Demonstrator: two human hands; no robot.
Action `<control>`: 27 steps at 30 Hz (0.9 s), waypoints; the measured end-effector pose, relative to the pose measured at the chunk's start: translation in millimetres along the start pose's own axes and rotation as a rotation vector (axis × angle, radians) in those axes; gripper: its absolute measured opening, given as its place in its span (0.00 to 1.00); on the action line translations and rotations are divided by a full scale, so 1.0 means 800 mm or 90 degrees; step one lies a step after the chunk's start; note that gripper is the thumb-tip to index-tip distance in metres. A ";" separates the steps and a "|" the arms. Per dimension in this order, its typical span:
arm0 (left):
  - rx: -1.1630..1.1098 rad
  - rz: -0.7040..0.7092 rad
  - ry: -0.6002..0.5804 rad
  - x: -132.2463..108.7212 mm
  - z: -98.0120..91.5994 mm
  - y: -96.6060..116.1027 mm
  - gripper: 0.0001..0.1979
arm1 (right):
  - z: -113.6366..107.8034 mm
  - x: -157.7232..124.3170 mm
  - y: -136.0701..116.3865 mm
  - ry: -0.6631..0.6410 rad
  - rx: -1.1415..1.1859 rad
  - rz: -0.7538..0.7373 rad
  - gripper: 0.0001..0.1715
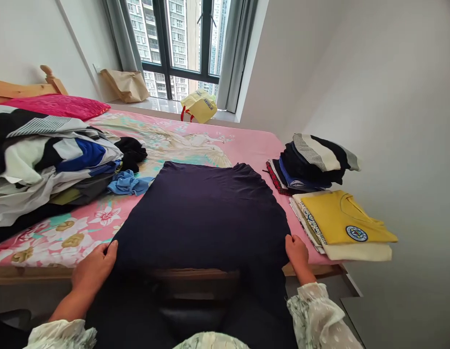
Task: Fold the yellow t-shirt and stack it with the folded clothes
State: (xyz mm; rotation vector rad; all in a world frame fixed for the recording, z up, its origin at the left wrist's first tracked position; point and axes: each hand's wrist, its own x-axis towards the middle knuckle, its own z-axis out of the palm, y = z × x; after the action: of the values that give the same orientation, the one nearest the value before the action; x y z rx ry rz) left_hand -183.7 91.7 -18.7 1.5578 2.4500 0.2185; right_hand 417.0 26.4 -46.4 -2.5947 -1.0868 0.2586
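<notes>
A dark navy garment (206,218) lies spread out on the bed, and its near part reaches the bed's front edge. Whether it is a shirt or trousers I cannot tell. My left hand (96,266) pinches its left side edge, thumb on top. On the opposite side, my right hand (296,252) grips the right edge between thumb and fingers. Light wrinkles run across the cloth, and its far right corner is bunched. Below the bed edge, dark cloth hangs into shadow, where its outline is hard to make out.
A heap of loose clothes (54,165) covers the bed's left side, with a light blue cloth (130,183) beside it. Folded stacks, one topped by a yellow shirt (341,218), one by a striped garment (319,152), stand right. Bags (126,86) sit on the windowsill.
</notes>
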 end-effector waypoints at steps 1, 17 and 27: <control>0.031 0.002 0.008 -0.005 0.001 0.002 0.31 | -0.001 -0.002 -0.001 0.001 -0.022 -0.006 0.24; -0.153 0.431 0.174 -0.062 0.018 0.122 0.20 | -0.002 -0.078 -0.145 0.125 0.117 -0.422 0.24; 0.074 0.296 0.033 0.016 0.044 0.068 0.35 | 0.034 -0.023 -0.066 -0.056 -0.207 -0.275 0.35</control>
State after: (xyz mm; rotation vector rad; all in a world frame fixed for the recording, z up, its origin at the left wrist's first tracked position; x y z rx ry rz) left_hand -132.2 126.3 -41.1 2.1822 2.1326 0.1962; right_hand 361.8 54.2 -52.4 -2.5408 -1.8129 0.0992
